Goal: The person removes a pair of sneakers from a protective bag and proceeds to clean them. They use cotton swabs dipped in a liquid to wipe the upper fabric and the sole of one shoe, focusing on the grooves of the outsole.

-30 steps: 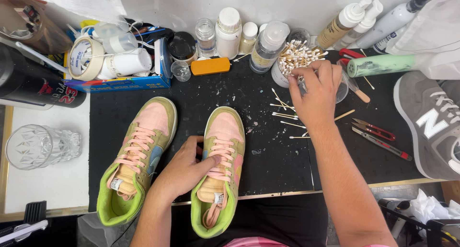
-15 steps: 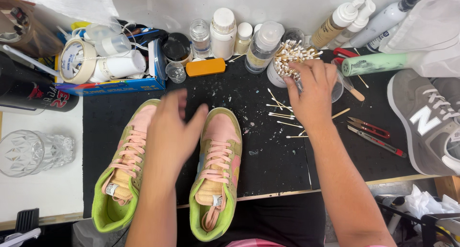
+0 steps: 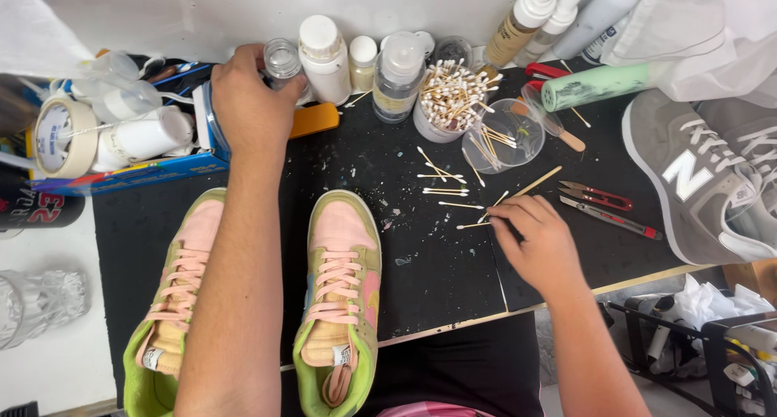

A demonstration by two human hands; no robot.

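A pair of pink, tan and green sneakers stands on the black mat (image 3: pixel 437 279): the left shoe (image 3: pixel 182 296) and the right shoe (image 3: pixel 344 279), toes pointing away from me. My left hand (image 3: pixel 251 101) reaches across the left shoe to the back row, thumb and fingers closed around a small clear glass jar (image 3: pixel 283 59). My right hand (image 3: pixel 538 243) rests on the mat to the right of the shoes, pinching a cotton swab (image 3: pixel 472 225) whose tip sticks out to the left. Loose swabs (image 3: pixel 441 182) lie just beyond it.
White bottles (image 3: pixel 324 49), a tub packed with cotton swabs (image 3: pixel 449 97) and a clear plastic cup (image 3: pixel 510 138) line the back. Red snips (image 3: pixel 603 194), a thin knife (image 3: pixel 611 217), a green tube (image 3: pixel 595 87) and a grey sneaker (image 3: pixel 704 182) lie right; a tape roll (image 3: pixel 57 138) and glass tumbler (image 3: pixel 36 304) left.
My left hand left the right shoe's laces and went up to the jars at the back. My right hand came out of the swab tub and down onto the mat with a swab.
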